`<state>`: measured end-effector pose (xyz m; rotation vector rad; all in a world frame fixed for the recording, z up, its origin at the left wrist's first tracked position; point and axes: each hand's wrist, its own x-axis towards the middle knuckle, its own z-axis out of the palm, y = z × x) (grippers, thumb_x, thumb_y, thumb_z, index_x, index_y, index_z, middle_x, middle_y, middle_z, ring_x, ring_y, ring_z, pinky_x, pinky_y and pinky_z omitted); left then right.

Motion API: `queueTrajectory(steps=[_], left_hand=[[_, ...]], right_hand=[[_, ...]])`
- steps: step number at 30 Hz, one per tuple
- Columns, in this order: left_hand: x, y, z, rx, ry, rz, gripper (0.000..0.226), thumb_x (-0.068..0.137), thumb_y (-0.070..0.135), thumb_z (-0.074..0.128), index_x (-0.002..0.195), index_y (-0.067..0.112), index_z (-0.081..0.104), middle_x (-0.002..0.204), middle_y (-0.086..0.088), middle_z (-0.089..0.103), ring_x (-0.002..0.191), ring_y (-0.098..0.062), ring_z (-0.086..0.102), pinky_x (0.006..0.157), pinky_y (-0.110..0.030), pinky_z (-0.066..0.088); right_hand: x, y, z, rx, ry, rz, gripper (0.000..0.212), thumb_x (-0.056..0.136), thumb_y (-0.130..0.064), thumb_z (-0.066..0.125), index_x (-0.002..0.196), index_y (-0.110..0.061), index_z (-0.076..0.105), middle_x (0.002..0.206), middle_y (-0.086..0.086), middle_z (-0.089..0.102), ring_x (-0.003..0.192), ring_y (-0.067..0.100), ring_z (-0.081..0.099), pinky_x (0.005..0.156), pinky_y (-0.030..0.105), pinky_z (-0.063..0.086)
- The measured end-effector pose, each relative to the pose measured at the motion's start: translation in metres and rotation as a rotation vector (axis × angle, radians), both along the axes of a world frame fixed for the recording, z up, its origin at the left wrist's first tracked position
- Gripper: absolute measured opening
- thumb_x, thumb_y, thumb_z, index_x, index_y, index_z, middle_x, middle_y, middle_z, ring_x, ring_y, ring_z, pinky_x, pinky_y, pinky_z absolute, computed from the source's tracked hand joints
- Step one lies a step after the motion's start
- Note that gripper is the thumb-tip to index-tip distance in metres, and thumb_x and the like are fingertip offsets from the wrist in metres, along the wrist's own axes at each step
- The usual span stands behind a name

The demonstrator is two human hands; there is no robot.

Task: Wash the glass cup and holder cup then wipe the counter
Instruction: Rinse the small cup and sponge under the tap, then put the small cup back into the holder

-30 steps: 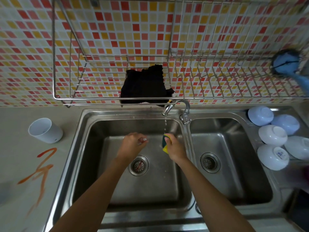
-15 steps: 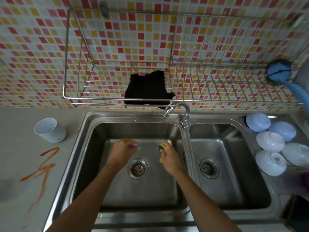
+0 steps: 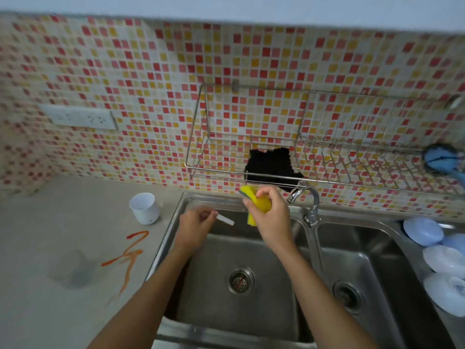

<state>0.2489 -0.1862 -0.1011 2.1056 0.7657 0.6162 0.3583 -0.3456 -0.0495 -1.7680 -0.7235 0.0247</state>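
Holder cup (image 3: 144, 208): white, upright on the counter (image 3: 50, 222), well to the left of both hands and just outside the left rim of the sink (image 3: 251, 311). An orange streak (image 3: 128, 258) lies on the counter nearer the camera than the cup. A glass cup cannot be made out with certainty; a faint clear shape sits on the counter left of the streak.

Right hand (image 3: 270, 217): raised over the back rim of the left basin, fingers closed around a yellow sponge (image 3: 254, 202), which protrudes above and below the grip. The tap (image 3: 305, 200) stands just right of this hand; a dark cloth (image 3: 271, 167) hangs on the wire rack (image 3: 327, 157) directly behind it.

Left hand (image 3: 196, 224): beside the right hand, over the basin's left rear corner, fingers curled. A pale sliver shows at the fingertips; whether it is held cannot be told.

Bowls (image 3: 445, 263): stacked far right of the grip, beyond the right basin
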Motion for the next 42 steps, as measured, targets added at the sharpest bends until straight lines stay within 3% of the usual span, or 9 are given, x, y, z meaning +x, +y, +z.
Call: queueTrajectory(steps=[3, 9, 15, 21, 25, 30, 34, 38, 42], left_hand=[[-0.013, 0.014, 0.012, -0.022, -0.029, 0.009, 0.018, 0.092, 0.026, 0.062, 0.103, 0.015, 0.071, 0.088, 0.004, 0.072, 0.082, -0.003, 0.066, 0.076, -0.025, 0.056], [-0.029, 0.041, 0.035, -0.086, -0.053, 0.014, 0.015, 0.093, 0.025, 0.062, 0.104, 0.017, 0.070, 0.091, 0.007, 0.071, 0.084, -0.002, 0.065, 0.069, -0.014, 0.047], [-0.047, 0.074, 0.043, -0.098, -0.059, -0.004, 0.015, 0.093, 0.026, 0.062, 0.103, 0.018, 0.070, 0.087, 0.011, 0.069, 0.079, 0.005, 0.062, 0.064, -0.004, 0.041], [-0.060, 0.105, 0.035, -0.098, -0.033, -0.020, 0.016, 0.091, 0.026, 0.065, 0.102, 0.018, 0.073, 0.089, 0.008, 0.072, 0.083, -0.007, 0.066, 0.079, -0.023, 0.054], [-0.060, 0.114, 0.030, -0.107, -0.015, -0.041, 0.015, 0.090, 0.027, 0.065, 0.101, 0.020, 0.073, 0.089, 0.009, 0.072, 0.084, -0.008, 0.067, 0.076, -0.019, 0.052], [-0.062, 0.118, 0.026, -0.105, -0.004, -0.042, 0.014, 0.090, 0.026, 0.066, 0.101, 0.021, 0.072, 0.086, 0.011, 0.070, 0.081, -0.005, 0.065, 0.075, -0.019, 0.052], [-0.063, 0.123, 0.024, -0.112, -0.006, -0.050, 0.014, 0.090, 0.027, 0.067, 0.102, 0.021, 0.072, 0.087, 0.009, 0.070, 0.083, -0.010, 0.067, 0.079, -0.025, 0.054], [-0.067, 0.131, 0.029, -0.100, -0.036, -0.035, 0.018, 0.090, 0.029, 0.066, 0.102, 0.018, 0.072, 0.087, 0.009, 0.071, 0.083, -0.007, 0.066, 0.079, -0.020, 0.053], [-0.079, 0.146, 0.036, -0.100, -0.093, 0.009, 0.016, 0.091, 0.028, 0.065, 0.102, 0.018, 0.072, 0.086, 0.012, 0.068, 0.080, 0.001, 0.063, 0.068, -0.005, 0.043]], right_hand=[[-0.004, 0.038, 0.039, 0.030, -0.153, -0.059, 0.027, 0.081, -0.027, 0.077, 0.089, -0.024, 0.052, 0.100, -0.005, 0.054, 0.084, 0.001, 0.050, 0.066, 0.002, 0.035], [0.021, 0.120, 0.072, 0.007, -0.147, -0.207, 0.026, 0.081, -0.029, 0.077, 0.093, -0.016, 0.060, 0.104, -0.002, 0.053, 0.095, 0.013, 0.052, 0.072, 0.012, 0.035], [0.055, 0.163, 0.053, -0.308, -0.120, -0.145, 0.026, 0.089, -0.026, 0.069, 0.107, -0.007, 0.069, 0.123, 0.010, 0.060, 0.119, 0.024, 0.054, 0.097, 0.029, 0.040], [0.077, 0.179, 0.046, -0.540, -0.067, -0.087, 0.035, 0.094, -0.002, 0.054, 0.129, -0.004, 0.057, 0.135, 0.011, 0.056, 0.123, 0.026, 0.052, 0.098, 0.028, 0.041], [0.076, 0.186, 0.038, -0.638, -0.102, -0.215, 0.013, 0.091, -0.005, 0.056, 0.101, -0.008, 0.064, 0.105, 0.007, 0.066, 0.100, 0.027, 0.062, 0.076, 0.031, 0.047], [0.063, 0.189, 0.042, -0.788, -0.150, -0.406, 0.019, 0.092, -0.017, 0.050, 0.097, -0.010, 0.067, 0.098, 0.009, 0.064, 0.097, 0.031, 0.059, 0.085, 0.040, 0.051], [0.043, 0.176, 0.038, -0.609, -0.397, -0.405, 0.027, 0.091, -0.019, 0.049, 0.073, -0.012, 0.067, 0.083, 0.006, 0.065, 0.080, 0.025, 0.063, 0.062, 0.030, 0.044], [0.011, 0.162, 0.019, -0.240, -0.565, -0.345, 0.027, 0.093, -0.017, 0.057, 0.115, -0.008, 0.069, 0.126, 0.011, 0.063, 0.119, 0.025, 0.055, 0.102, 0.039, 0.044], [-0.040, 0.156, -0.013, 0.060, -0.575, -0.327, 0.026, 0.093, -0.017, 0.056, 0.115, -0.008, 0.067, 0.114, 0.007, 0.062, 0.108, 0.018, 0.057, 0.095, 0.029, 0.047]])
